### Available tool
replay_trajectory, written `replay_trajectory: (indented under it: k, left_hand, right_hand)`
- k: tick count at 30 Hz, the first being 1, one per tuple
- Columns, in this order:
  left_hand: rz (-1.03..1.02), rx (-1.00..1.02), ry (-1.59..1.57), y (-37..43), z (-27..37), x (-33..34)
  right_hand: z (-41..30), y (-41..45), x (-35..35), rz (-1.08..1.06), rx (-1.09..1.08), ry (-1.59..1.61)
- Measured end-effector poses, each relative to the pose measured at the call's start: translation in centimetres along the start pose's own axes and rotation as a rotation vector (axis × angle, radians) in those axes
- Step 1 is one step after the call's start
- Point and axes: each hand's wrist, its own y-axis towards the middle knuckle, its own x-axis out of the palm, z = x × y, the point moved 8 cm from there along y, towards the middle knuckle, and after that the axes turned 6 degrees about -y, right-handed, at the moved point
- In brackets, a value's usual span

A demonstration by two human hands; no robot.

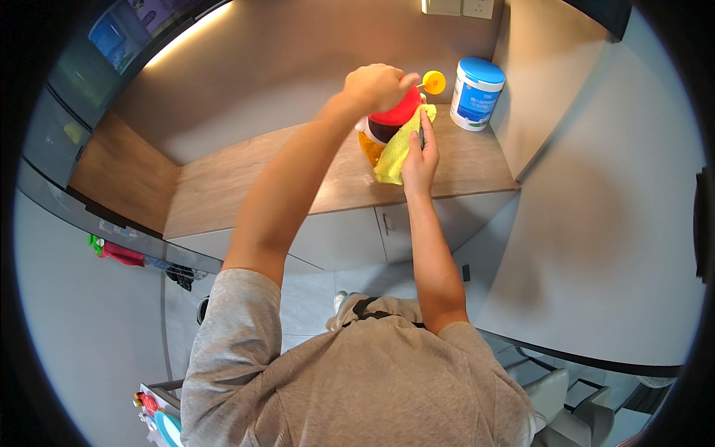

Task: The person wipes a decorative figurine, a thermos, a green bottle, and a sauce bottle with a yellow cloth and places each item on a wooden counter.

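Observation:
A rounded container with a red top [397, 112], a dark band [383, 133] and an amber lower part [370, 148] is before me at the wood-look counter [341, 179]. My left hand [375, 88] is curled over its red top. Whether the fingers grip it is hidden. A yellow disc on a thin stem [434, 82] sticks out just right of the left thumb. In my right hand [420, 165] is a yellow cloth [397, 155], pressed against the container's right side. The cloth covers that side.
A white tub with a blue lid [477, 94] stands at the counter's back right corner. Wall sockets [477, 8] are above. Grey cabinet doors [341, 237] lie below the counter's front edge. A large pale panel [609, 223] is close on my right.

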Motion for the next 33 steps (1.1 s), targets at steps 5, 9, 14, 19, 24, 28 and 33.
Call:
replay_trajectory:
  k: [5, 9, 14, 19, 24, 28, 33]
  left_hand:
    - [-0.279, -0.233, -0.409, 1.4, -2.1, 0.3]
    - [-0.258, -0.15, -0.31, 1.5, -1.4, 0.0]
    - [-0.365, -0.212, -0.385, 2.0, -2.4, 0.5]
    - [-0.278, -0.249, -0.482, 1.7, -3.4, 0.7]
    - [-0.276, -0.23, -0.499, 1.5, -3.2, 0.8]
    - [-0.289, -0.228, -0.438, 1.1, -2.7, 0.4]
    - [-0.334, -0.268, -0.47, 0.8, -3.0, 0.6]
  right_hand:
    - [-1.4, 2.6, -1.3, 0.165, 0.009, -0.022]
    - [-4.0, 3.0, 1.8, -0.029, -0.183, -0.222]
    - [-4.8, -1.0, 5.4, -0.247, -0.525, -0.701]
    - [-3.5, 1.1, 0.5, 0.201, -0.351, -0.5]
    - [-2.0, 3.6, -0.7, 0.081, -0.153, -0.429]
    - [-4.8, 1.3, 2.3, -0.114, -0.6, -0.602]
    - [-5.7, 0.7, 4.9, -0.347, -0.652, -0.705]
